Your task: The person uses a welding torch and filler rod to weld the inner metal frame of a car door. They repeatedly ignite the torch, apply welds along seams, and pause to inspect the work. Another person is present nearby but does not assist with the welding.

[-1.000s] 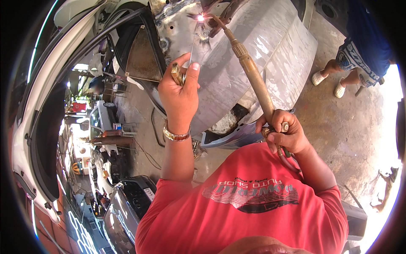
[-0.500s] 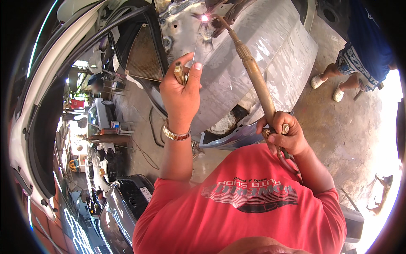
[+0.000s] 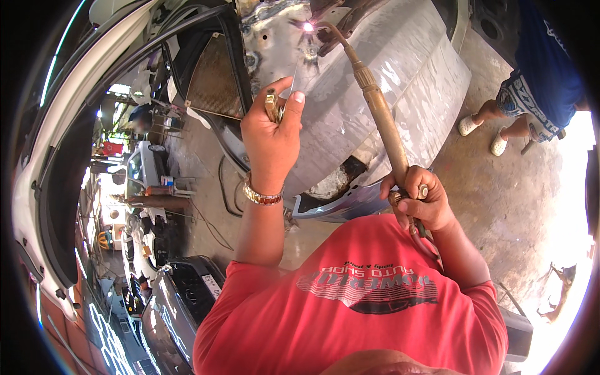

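My right hand (image 3: 430, 203) is wrapped round the rear of a brass-coloured welding torch (image 3: 382, 115), by its valve knobs. The torch's bent tip reaches up to a bright pinkish-white glow on a bare metal car panel (image 3: 275, 47). Scorch marks and small holes show on that panel. Between thumb and forefinger, my left hand (image 3: 272, 147) pinches a thin filler rod (image 3: 293, 84) that points up toward the glow; its far end is hard to make out. Large rings sit on the left hand, and a metal wristwatch (image 3: 262, 197) is on that wrist.
A grey, patchy car body panel (image 3: 400, 81) spreads behind the torch. An open car door frame (image 3: 53, 144) curves along the left. Another person (image 3: 540, 81) in blue stands at the upper right. A dark car (image 3: 178, 306) is at the lower left. Hoses lie on the floor.
The view has shifted slightly, so the glow and left hand appear a little farther right. Both hands keep their holds, and the torch tip stays at the glowing spot.
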The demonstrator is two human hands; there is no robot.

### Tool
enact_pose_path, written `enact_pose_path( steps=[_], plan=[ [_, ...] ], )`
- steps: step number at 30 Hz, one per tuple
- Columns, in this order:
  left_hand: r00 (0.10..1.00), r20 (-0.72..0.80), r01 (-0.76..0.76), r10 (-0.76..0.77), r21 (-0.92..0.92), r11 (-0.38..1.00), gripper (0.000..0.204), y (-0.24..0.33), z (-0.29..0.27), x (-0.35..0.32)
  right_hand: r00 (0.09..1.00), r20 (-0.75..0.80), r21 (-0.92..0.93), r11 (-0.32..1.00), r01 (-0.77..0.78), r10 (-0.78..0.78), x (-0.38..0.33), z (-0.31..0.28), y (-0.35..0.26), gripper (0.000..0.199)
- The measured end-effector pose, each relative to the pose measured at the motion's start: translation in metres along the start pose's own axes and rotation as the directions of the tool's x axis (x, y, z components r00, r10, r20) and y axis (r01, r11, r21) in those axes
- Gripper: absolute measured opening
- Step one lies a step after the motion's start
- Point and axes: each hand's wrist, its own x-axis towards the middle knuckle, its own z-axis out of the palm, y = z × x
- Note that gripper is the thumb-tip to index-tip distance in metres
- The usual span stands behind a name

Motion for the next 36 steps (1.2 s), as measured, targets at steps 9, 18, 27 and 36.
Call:
enact_pose_path(
  steps=[9,18,27,36],
  plan=[
    [1.0,0.006,-0.005,0.005,0.029,1.0,0.033,0.004,0.0005,-0.0011,1.0,0.016,0.025,1.0,0.001,-0.002,-0.0007,-0.0034,0.0021,0.029],
    [1.0,0.008,0.003,-0.003,0.043,0.999,0.032,0.0044,0.0023,0.0015,1.0,0.013,0.037,0.999,-0.007,0.006,-0.001,-0.003,0.001,0.027],
    [1.0,0.002,-0.013,0.013,0.058,0.998,0.031,0.0073,0.0016,0.0013,1.0,0.016,0.04,0.999,-0.003,0.002,0.0003,-0.0047,0.0015,0.026],
    [1.0,0.01,-0.014,0.014,0.066,0.998,0.031,0.0073,0.0013,0.0017,1.0,0.015,0.04,0.999,-0.004,0.003,0.001,-0.0039,-0.0003,0.026]
  ],
)
